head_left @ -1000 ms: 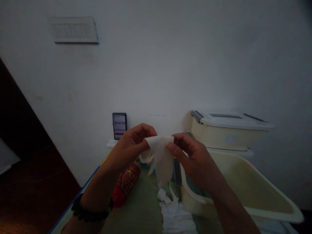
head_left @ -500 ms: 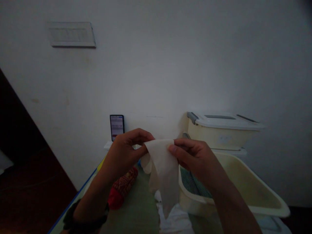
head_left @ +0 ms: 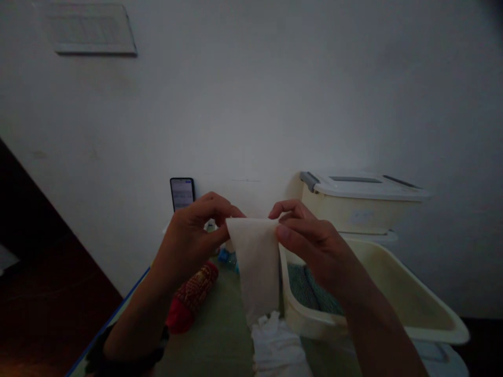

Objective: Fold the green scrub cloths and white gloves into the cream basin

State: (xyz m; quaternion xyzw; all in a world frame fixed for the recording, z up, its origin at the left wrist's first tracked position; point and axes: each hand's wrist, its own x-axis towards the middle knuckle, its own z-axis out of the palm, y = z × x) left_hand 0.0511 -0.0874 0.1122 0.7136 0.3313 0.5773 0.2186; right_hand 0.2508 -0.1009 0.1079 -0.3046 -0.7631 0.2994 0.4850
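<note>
A thin off-white cloth (head_left: 257, 267) hangs upright in front of me, its top edge pulled straight between both hands. My left hand (head_left: 202, 222) pinches the upper left corner between thumb and fingers. At the upper right corner, my right hand (head_left: 308, 235) grips the cloth with thumb and fingers, the index finger raised over the edge. Just below the cloth's lower end lies a crumpled white fabric piece (head_left: 279, 348) with a ruffled edge. Left of it, a red patterned knitted item (head_left: 192, 298), like a rolled sock, lies partly behind my left forearm.
A cream plastic bin (head_left: 424, 288) stands open at the right, with grey-green knitted fabric (head_left: 310, 288) inside. Behind it is a lidded storage box (head_left: 349, 209). A phone (head_left: 183, 193) leans against the wall. Small blue items (head_left: 228, 257) lie on the green surface (head_left: 212, 351).
The cloth has been spread from a folded, pointed drape into a wider, flatter strip. My hands have moved slightly apart, and the right index finger has lifted. The view has shifted a little.
</note>
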